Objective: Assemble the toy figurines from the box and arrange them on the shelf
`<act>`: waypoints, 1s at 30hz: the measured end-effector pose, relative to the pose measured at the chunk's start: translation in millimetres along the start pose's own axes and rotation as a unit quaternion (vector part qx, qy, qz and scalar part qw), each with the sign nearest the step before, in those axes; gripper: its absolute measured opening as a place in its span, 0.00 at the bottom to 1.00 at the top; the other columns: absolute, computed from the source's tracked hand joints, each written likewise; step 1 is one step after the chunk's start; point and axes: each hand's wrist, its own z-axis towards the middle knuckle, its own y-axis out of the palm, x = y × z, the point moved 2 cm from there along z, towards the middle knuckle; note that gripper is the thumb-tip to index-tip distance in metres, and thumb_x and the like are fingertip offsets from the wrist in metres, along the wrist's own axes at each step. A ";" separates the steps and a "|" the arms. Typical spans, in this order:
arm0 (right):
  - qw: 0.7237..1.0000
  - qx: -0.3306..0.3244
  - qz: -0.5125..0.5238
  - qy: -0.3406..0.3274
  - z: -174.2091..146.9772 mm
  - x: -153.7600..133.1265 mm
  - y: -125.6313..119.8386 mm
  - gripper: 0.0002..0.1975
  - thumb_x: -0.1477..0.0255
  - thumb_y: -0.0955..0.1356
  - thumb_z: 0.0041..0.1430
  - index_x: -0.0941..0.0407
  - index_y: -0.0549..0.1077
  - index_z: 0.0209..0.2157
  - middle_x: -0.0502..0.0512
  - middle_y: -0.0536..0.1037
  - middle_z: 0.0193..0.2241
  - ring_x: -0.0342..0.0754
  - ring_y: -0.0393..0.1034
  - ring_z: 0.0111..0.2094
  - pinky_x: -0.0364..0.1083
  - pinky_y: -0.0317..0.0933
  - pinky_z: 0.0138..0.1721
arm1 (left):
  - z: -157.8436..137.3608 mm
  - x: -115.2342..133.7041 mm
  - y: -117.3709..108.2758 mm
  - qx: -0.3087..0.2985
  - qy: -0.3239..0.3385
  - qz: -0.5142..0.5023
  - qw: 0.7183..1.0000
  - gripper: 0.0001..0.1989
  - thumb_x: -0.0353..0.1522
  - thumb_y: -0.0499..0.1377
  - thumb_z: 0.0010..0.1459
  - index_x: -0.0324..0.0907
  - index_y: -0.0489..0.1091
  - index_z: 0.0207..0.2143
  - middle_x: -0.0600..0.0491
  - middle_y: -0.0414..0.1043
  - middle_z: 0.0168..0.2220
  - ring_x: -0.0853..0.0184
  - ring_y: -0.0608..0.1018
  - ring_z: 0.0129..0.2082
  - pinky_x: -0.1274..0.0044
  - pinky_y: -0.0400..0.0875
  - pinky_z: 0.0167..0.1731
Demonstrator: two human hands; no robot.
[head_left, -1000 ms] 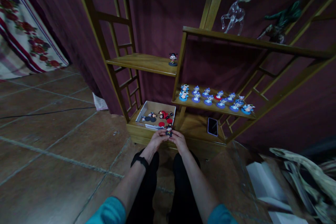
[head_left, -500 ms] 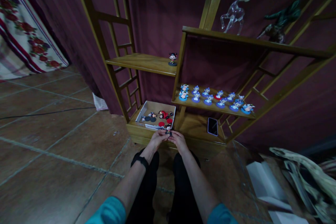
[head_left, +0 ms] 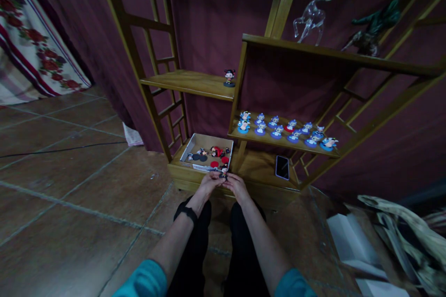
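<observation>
Between my two hands is a small dark-haired figurine (head_left: pixel 223 171) on a dark round base. My left hand (head_left: pixel 210 184) grips its base from the left, and my right hand (head_left: pixel 236 184) grips it from the right; the fingertips of both partly hide the base. Just beyond the hands, a shallow white box (head_left: pixel 188 145) rests on the lowest shelf. Inside it lie a red-and-black figurine (head_left: pixel 218 151), more small figurine parts, dark round bases (head_left: pixel 200 158) and red round bases (head_left: pixel 214 164). A similar figurine (head_left: pixel 229 78) stands upright at the right end of the upper left shelf.
Several blue and purple figurines (head_left: pixel 277 131) stand in two rows on the middle right shelf (head_left: pixel 252 138). A phone (head_left: pixel 282 167) lies below them. Higher up are a clear deer statue (head_left: pixel 311 18) and a green statue (head_left: pixel 374 28). White boxes (head_left: pixel 355 243) lie on the floor at right.
The figurine between my hands has tilted or shifted very slightly. Both hands stay in nearly the same place, and everything else is unmoved.
</observation>
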 end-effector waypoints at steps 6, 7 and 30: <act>1.000 -0.001 0.000 -0.003 -0.6 0.0 0.5 0.14 0.73 0.71 0.41 0.59 0.73 0.34 0.55 0.77 0.25 0.47 0.73 0.28 0.49 0.68 0.35 | -2.8 2.6 0.7 0.003 -0.001 0.007 1.000 0.20 0.24 0.68 0.31 0.37 0.68 0.30 0.56 0.70 0.20 0.73 0.70 0.19 0.80 0.62 0.23; 1.000 -0.002 0.000 -0.004 -0.6 0.1 0.4 0.15 0.73 0.72 0.40 0.59 0.73 0.34 0.55 0.78 0.26 0.47 0.73 0.28 0.49 0.68 0.35 | -3.0 2.6 0.7 0.001 -0.002 0.003 1.000 0.20 0.24 0.68 0.31 0.37 0.68 0.30 0.56 0.70 0.20 0.73 0.71 0.19 0.80 0.62 0.23; 0.999 0.017 -0.023 -0.041 0.3 -0.5 -4.5 0.17 0.75 0.72 0.33 0.56 0.70 0.32 0.50 0.74 0.28 0.44 0.70 0.28 0.46 0.66 0.34 | 4.0 -6.3 -4.3 0.001 -0.028 -0.053 0.998 0.21 0.17 0.62 0.35 0.36 0.69 0.36 0.53 0.72 0.25 0.72 0.73 0.23 0.81 0.64 0.26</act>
